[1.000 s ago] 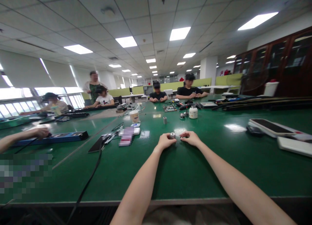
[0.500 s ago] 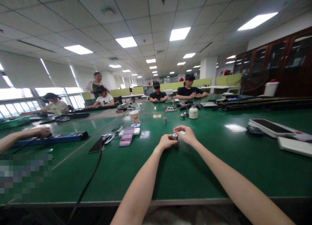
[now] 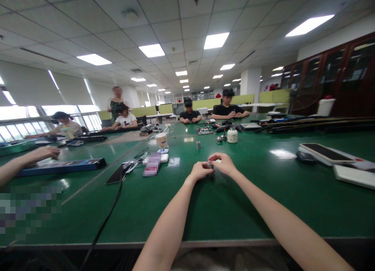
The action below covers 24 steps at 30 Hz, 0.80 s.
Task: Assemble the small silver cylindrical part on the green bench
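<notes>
My left hand [image 3: 202, 170] is closed around a small silver metal cylinder [image 3: 209, 166], held upright just above or on the green table. Over its top, my right hand [image 3: 222, 164] has thumb and fingers pinched together, the fingertips touching the upper end. Whatever lies between those fingertips is hidden. Farther forward, a second metal cylinder [image 3: 198, 145] stands alone on the table. Small shiny metal parts [image 3: 219, 139] lie beyond it, beside a white jar [image 3: 232, 135].
To the left lie a phone [image 3: 115, 174], a paper cup [image 3: 161, 140] and a dark strap [image 3: 109, 214]. At right are a white-framed tablet [image 3: 326, 153] and a white box [image 3: 354, 176]. A co-worker's hand [image 3: 48, 153] hovers over a blue case [image 3: 63, 167]. Other people sit across the green table [image 3: 249, 220].
My right hand has lowered slightly, its fingertips now on the cylinder's top and covering it more. My left hand has stayed put. The co-worker's hand at left has lifted off the blue case.
</notes>
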Tool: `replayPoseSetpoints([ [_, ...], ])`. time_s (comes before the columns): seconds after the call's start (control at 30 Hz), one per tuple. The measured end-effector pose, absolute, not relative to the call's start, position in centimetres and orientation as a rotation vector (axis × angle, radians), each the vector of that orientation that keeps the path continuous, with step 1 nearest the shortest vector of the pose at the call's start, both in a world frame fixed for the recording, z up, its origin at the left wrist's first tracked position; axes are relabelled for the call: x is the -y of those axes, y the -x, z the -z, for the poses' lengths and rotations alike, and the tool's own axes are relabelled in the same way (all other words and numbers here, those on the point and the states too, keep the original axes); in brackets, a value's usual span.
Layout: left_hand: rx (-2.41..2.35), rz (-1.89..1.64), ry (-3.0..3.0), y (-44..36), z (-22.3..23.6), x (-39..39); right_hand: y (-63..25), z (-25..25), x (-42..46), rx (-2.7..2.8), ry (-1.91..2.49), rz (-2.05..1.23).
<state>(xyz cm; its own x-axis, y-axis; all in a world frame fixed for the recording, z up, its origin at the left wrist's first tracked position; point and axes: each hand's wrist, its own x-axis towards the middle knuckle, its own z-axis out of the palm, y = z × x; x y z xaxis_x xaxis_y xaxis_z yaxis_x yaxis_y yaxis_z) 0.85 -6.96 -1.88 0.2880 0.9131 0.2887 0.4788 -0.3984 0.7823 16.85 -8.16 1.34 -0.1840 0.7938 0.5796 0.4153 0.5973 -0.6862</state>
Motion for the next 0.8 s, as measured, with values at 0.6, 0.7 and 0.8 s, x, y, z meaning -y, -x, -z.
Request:
replayPoseSetpoints([
  [0.6,-1.260,-0.972,-2.016,-0.89,1.83,7.13,-16.44,-0.68,8.10,1.737,0.961,-0.504],
  [0.7,-1.278,-0.970,-2.031,-0.90,1.95,6.99,-16.37,-0.82,8.20,1.751,0.938,-0.568],
  [0.8,-1.286,-0.963,-2.026,-0.94,1.86,7.07,-16.60,-1.06,8.18,1.755,0.969,-0.589],
])
